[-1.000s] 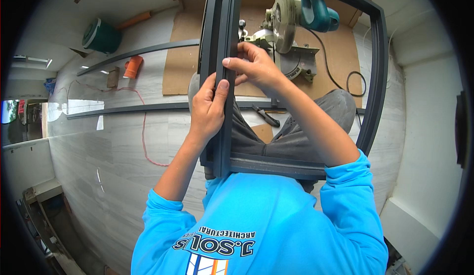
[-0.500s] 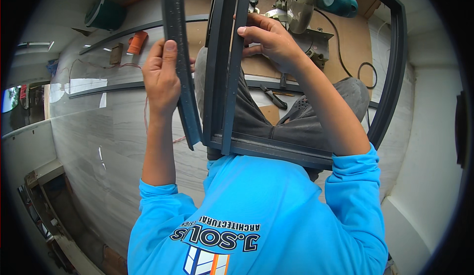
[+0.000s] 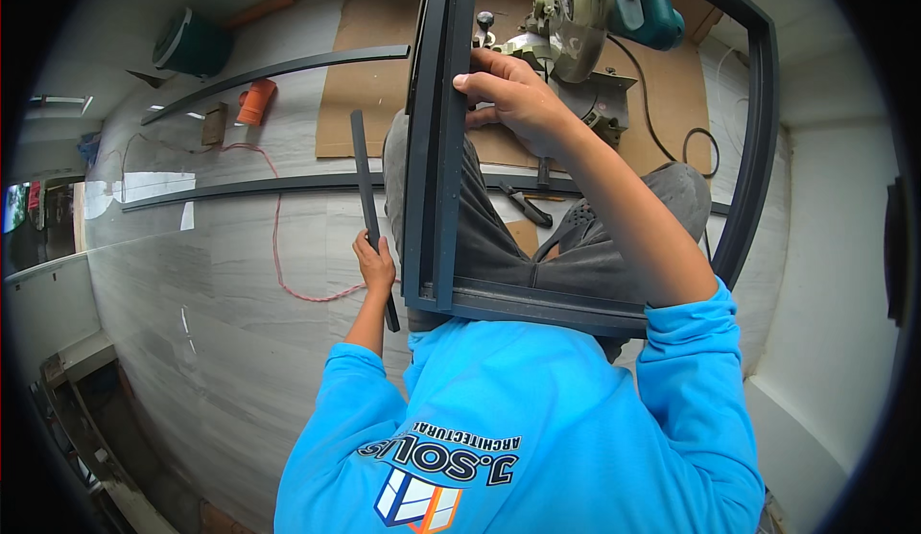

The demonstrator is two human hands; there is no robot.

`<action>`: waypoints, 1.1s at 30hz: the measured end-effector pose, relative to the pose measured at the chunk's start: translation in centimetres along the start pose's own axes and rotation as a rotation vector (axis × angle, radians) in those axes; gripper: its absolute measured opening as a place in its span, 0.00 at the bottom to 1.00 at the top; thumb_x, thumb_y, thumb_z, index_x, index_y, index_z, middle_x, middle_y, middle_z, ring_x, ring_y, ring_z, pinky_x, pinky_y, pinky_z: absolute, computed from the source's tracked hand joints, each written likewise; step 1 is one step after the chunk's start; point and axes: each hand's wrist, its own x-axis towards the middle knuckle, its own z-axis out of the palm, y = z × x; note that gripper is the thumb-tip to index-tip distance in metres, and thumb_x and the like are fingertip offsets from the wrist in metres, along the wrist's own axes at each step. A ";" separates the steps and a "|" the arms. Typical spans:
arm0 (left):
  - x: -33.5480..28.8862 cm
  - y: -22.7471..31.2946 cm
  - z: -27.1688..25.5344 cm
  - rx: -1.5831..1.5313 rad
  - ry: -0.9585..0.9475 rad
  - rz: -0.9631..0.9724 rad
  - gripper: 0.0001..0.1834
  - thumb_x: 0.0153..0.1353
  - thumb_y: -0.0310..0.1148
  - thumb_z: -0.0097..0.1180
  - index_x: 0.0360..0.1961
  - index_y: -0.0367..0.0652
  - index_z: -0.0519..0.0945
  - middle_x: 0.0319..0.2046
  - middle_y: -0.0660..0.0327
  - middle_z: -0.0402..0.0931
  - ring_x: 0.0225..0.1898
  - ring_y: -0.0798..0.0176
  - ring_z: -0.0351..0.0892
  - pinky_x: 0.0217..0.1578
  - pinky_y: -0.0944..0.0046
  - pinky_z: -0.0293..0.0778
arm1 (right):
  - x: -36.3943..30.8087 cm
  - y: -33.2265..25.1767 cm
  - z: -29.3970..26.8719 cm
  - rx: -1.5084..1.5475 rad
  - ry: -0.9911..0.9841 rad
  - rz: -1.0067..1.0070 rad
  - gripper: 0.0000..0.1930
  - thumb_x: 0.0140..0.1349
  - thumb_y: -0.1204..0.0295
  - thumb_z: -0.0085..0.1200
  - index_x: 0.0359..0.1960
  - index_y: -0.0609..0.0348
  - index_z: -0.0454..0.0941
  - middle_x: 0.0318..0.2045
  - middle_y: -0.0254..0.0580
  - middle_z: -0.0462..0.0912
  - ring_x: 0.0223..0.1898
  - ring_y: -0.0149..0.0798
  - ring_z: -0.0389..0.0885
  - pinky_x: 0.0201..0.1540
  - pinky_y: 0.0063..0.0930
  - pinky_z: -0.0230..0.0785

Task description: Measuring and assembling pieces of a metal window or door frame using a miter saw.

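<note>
A dark grey metal frame stands across my lap, its lower rail close against my body. My right hand is closed on the frame's left upright, thumb on the near face; some of its fingers are hidden behind the profile. Down at the left, beside my knee, my left hand grips a thin dark grey metal strip. The strip is apart from the frame and slants low over the floor, its far end pointing away from me.
Beyond my legs a cut-off saw rests on a cardboard sheet. Pliers lie near my feet. Leftward are long dark profiles, an orange pipe fitting, a wooden block, a pink cord and a green bucket.
My left hand has moved down and away from the frame, carrying the metal strip low beside my left knee. My right hand keeps its hold on the frame, slightly lower in view.
</note>
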 end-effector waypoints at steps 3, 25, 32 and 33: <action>-2.6 -6.5 3.9 0.322 -0.059 0.169 0.21 0.64 0.29 0.51 0.57 0.38 0.65 0.48 0.45 0.65 0.51 0.40 0.70 0.53 0.52 0.70 | 0.6 -0.1 1.5 0.025 -0.028 0.030 0.21 0.63 0.69 0.51 0.57 0.64 0.70 0.44 0.40 0.80 0.44 0.34 0.81 0.46 0.32 0.78; -1.2 -8.7 7.8 0.021 -0.429 -0.339 0.18 0.65 0.26 0.38 0.57 0.46 0.62 0.52 0.44 0.68 0.51 0.37 0.73 0.49 0.46 0.72 | 0.5 1.3 1.2 -0.008 0.083 0.101 0.23 0.66 0.69 0.50 0.61 0.65 0.65 0.49 0.42 0.76 0.43 0.32 0.80 0.49 0.33 0.78; 2.3 -1.9 4.6 -0.057 -0.281 -0.165 0.17 0.49 0.20 0.55 0.43 0.40 0.74 0.38 0.52 0.75 0.43 0.50 0.76 0.46 0.57 0.73 | 1.1 1.9 0.9 -0.082 0.175 0.050 0.29 0.62 0.71 0.54 0.61 0.74 0.59 0.45 0.51 0.76 0.43 0.40 0.82 0.44 0.35 0.81; 3.3 -2.3 3.3 -0.047 -0.256 -0.156 0.17 0.49 0.23 0.57 0.44 0.39 0.75 0.39 0.52 0.76 0.44 0.50 0.76 0.45 0.57 0.73 | 1.5 1.6 1.4 -0.082 0.151 0.040 0.29 0.62 0.71 0.54 0.61 0.74 0.59 0.45 0.51 0.77 0.42 0.40 0.82 0.44 0.34 0.81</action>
